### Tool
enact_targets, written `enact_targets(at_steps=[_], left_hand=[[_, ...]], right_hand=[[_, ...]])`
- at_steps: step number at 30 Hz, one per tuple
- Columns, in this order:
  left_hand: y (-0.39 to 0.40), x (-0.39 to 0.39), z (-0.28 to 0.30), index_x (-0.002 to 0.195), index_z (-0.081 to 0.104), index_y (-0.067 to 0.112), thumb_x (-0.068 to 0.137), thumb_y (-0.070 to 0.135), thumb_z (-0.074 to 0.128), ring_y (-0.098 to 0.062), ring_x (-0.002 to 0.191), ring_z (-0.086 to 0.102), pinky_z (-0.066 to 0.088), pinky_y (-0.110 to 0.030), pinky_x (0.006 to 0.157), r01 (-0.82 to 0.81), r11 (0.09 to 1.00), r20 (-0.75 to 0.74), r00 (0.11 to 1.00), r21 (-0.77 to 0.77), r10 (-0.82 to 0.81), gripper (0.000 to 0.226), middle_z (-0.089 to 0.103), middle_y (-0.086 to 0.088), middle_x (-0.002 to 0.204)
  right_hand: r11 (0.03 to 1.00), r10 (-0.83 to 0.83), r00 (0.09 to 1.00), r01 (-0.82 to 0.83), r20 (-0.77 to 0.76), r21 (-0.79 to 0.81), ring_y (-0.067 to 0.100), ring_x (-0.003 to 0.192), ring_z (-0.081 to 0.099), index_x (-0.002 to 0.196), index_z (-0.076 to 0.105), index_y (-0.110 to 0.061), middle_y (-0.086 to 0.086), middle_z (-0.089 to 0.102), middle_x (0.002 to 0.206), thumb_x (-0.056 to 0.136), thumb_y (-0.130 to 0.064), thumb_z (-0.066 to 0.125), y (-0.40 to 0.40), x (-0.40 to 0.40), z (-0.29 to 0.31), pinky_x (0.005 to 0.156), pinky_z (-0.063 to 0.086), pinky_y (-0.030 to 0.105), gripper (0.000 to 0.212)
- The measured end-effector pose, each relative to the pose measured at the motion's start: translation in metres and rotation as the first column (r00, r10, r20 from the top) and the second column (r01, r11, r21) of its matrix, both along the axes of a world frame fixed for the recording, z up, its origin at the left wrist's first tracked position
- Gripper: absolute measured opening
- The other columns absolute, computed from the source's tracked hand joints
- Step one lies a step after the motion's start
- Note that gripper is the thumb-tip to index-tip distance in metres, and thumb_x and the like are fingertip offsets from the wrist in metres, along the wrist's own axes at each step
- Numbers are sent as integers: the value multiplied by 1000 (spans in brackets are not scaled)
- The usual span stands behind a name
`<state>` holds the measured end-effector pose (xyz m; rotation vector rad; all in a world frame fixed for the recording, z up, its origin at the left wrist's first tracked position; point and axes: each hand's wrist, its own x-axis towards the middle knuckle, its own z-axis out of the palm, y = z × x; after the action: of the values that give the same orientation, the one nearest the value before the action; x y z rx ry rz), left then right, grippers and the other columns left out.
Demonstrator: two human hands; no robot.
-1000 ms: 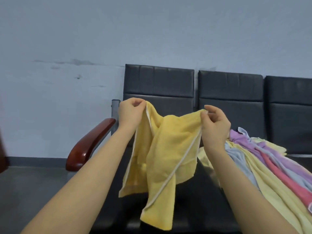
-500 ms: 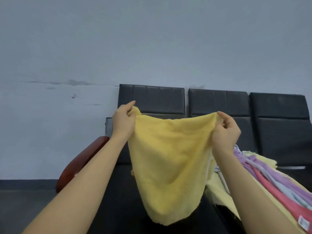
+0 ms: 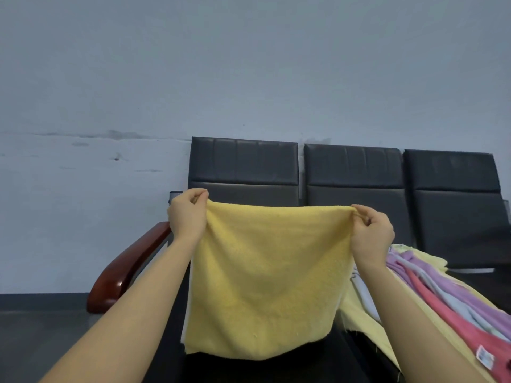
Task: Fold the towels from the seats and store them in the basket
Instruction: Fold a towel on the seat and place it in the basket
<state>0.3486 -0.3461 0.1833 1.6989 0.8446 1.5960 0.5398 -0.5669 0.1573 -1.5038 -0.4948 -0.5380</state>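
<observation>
The seats (image 3: 354,172) stand behind both hands; a pile of towels (image 3: 431,294), unfolded, lies under the right hand (image 3: 372,234). The yellow towel (image 3: 265,280) hangs doubled between it and the left hand (image 3: 188,214), each pinching a top corner. No basket shows

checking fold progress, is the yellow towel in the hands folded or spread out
Spread out: the yellow towel hangs flat, stretched between the left hand and right hand, which pinch its top corners. Whether it is doubled behind: cannot tell.

A waiting area — linked black seats (image 3: 351,172) with wooden armrest (image 3: 127,268) against a bare wall (image 3: 249,64).
</observation>
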Motion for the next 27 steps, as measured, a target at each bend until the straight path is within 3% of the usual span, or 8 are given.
enact_targets(at_steps=[3, 8, 13, 15, 17, 19, 24, 27], left_hand=[[-2, -1, -3, 116, 67, 12, 96, 17, 55, -16, 106, 57, 42, -24, 88, 88, 991, 47, 995, -104, -84, 24, 65, -4, 117], [-5, -4, 5, 141, 43, 12, 92, 4, 55, -24, 128, 45, 40, -31, 99, 177, 981, -124, 975, -76, -186, 52, 43, -6, 142], [-13, -14, 30, 145, 35, 8, 97, 7, 48, -16, 117, 44, 30, -17, 92, 92, 992, -152, 985, 82, -79, 49, 33, -8, 138], [-16, -20, 39, 143, 38, 6, 99, 12, 47, -17, 115, 46, 31, -19, 92, 74, 987, -142, 988, 146, -53, 45, 35, -9, 136], [-17, -25, 44, 139, 42, 3, 99, 16, 48, -11, 106, 44, 32, -19, 91, 68, 981, -121, 992, 179, -47, 42, 38, -9, 132], [-16, -30, 47, 134, 47, 1, 99, 16, 49, -8, 102, 43, 30, -14, 89, 61, 981, -101, 994, 185, -43, 38, 41, -9, 127], [-6, -32, 28, 102, 66, 3, 96, 19, 53, -16, 94, 48, 36, -22, 80, -28, 976, -150, 987, 218, 62, 21, 48, -7, 109], [6, -31, 6, 89, 66, 10, 93, 30, 59, -20, 93, 49, 40, -32, 74, -132, 964, -231, 955, 230, 186, 22, 42, 2, 103]], right_hand=[[999, 18, 1000, -17, -26, 32, 14, 94, 57, 108, 70, -13, 3, 66, 98, 95, -11, 53, 0, -2, -6, 86, 46, 29, 22], [989, 43, 996, -32, -73, 147, 5, 66, 48, 110, 66, -17, -5, 53, 74, 92, -15, 58, -2, -6, 8, 62, 39, 15, 20], [969, 106, 992, -88, -63, 231, 3, 72, 53, 108, 69, -13, -5, 58, 79, 91, -13, 57, -6, -13, 40, 76, 47, 21, 20], [974, 156, 988, -151, -13, 169, 7, 84, 56, 122, 62, -16, -3, 60, 94, 92, -11, 53, -9, -14, 50, 79, 44, 16, 31], [986, 157, 987, -158, 31, 47, 14, 111, 55, 132, 54, -17, 1, 58, 122, 92, -6, 49, -12, -12, 55, 95, 42, 22, 42], [995, 100, 993, -98, 65, -34, 18, 120, 50, 131, 56, -14, 4, 54, 129, 93, -5, 50, -15, -10, 57, 101, 37, 27, 39], [999, 6, 997, -2, 79, -43, 15, 95, 51, 101, 70, -10, 6, 54, 112, 93, -12, 55, -13, -11, 41, 80, 36, 18, 16], [998, -32, 999, 32, -1, -61, 15, 85, 47, 94, 68, -11, 0, 42, 107, 93, -14, 58, -7, -8, 19, 75, 35, 24, 11]])
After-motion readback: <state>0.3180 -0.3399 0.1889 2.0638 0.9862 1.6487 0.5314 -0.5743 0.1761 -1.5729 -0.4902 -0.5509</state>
